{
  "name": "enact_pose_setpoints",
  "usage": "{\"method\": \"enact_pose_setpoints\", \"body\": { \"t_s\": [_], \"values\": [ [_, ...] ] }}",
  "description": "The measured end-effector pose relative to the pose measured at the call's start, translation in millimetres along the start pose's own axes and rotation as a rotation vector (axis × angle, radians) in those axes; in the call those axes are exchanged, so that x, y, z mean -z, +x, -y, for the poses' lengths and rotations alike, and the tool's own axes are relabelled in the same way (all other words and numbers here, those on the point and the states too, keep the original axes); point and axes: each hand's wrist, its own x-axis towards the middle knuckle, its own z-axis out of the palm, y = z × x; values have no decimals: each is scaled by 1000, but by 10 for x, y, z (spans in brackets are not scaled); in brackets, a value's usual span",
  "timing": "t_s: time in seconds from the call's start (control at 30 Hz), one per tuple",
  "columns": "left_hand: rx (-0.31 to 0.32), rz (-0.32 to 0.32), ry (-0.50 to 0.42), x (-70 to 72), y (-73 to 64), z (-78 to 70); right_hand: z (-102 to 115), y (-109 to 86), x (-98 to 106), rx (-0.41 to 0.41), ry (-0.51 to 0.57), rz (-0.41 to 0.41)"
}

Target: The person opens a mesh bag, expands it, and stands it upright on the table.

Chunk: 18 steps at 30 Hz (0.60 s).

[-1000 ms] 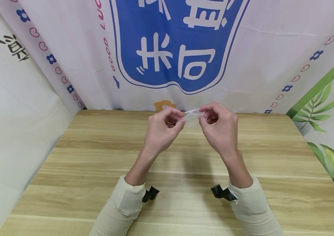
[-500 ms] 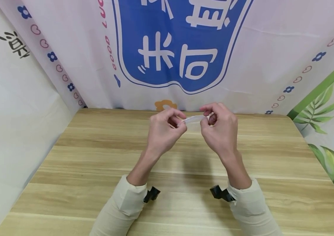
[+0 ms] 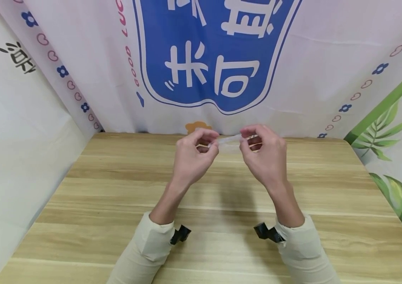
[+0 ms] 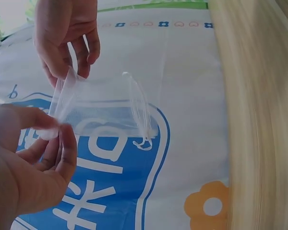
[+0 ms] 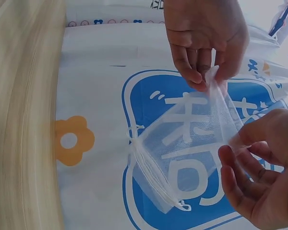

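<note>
Over the far side of the wood-grain table, here hangs a sheer white mesh drawstring bag, fine-netted, see-through, its pale cords bunched in a loose band across the lower end. Left hand pinches one upper corner, thumb against fingers; right hand pinches the other, creased netting between them.

The left sleeve and right sleeve are plain cream, each with a small, angular black device jutting inward.
</note>
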Motion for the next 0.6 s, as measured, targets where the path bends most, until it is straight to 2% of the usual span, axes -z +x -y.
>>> {"method": "enact_pose_setpoints", "body": {
  "t_s": [0.43, 0.6],
  "values": [
    [34, -105, 73, -13, -3, 6, 21, -24, -54, 92, 95, -37],
    [0, -136, 58, -18, 1, 15, 34, -37, -67, 114, 127, -33]
  ]
}}
